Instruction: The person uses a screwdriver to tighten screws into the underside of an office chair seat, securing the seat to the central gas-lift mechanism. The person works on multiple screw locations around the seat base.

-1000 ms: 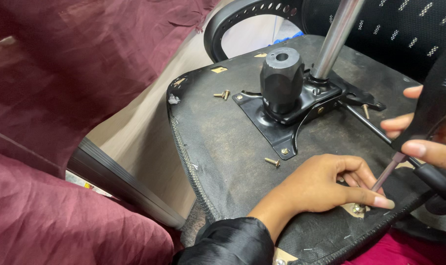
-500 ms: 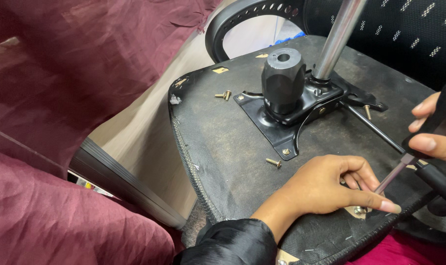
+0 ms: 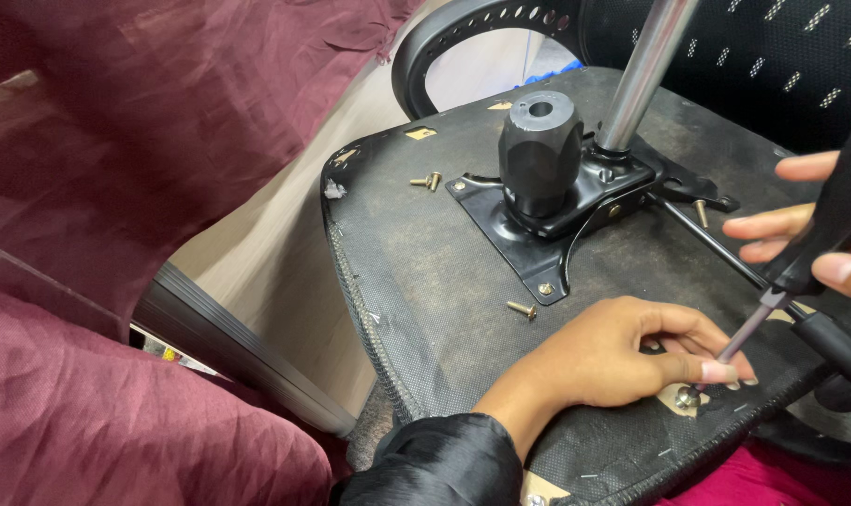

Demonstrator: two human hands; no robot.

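The left hand [image 3: 622, 361] rests on the near right edge of the upturned chair seat [image 3: 425, 272], its fingertips pinched around a screw [image 3: 688, 397] standing in a hole there. The right hand [image 3: 819, 244], at the far right, is closed around the black handle of a screwdriver [image 3: 772, 300]. The tool's long axis slants from upper right down to lower left, so its tip meets the screw head just beside the left fingertips. Loose screws [image 3: 521, 308] lie farther left on the seat
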